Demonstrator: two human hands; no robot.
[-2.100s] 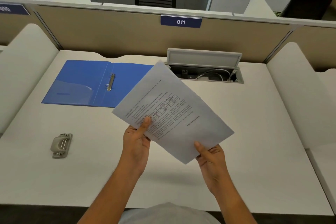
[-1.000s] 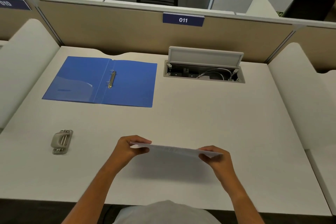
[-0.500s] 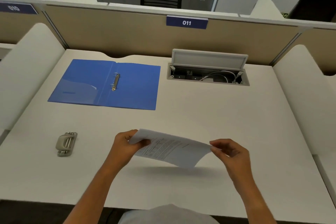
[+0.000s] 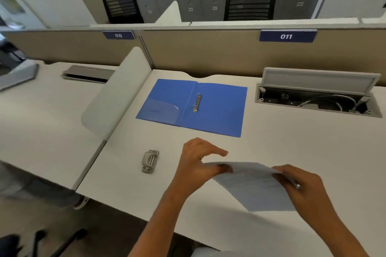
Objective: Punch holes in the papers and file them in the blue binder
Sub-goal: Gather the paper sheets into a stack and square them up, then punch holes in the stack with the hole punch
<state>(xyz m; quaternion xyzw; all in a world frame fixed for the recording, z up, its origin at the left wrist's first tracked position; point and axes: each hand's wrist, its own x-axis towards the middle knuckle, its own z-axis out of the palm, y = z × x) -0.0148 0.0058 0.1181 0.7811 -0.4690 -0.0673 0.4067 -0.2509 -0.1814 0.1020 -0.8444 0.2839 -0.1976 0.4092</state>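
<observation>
Nearer than the open blue binder (image 4: 217, 110), flat on the desk (image 4: 313, 142), the right hand (image 4: 300, 183) pinches the papers (image 4: 257, 188) by their right end; the left hand (image 4: 198, 160) meets their left end, its grip too blurred to tell. Behind the binder hang the "011" plate (image 4: 287, 36) and the "010" plate (image 4: 118, 35); the papers' print is illegible.

White "010" on the left blue plate (image 4: 118, 35), "011" on the right blue plate (image 4: 287, 36)
</observation>
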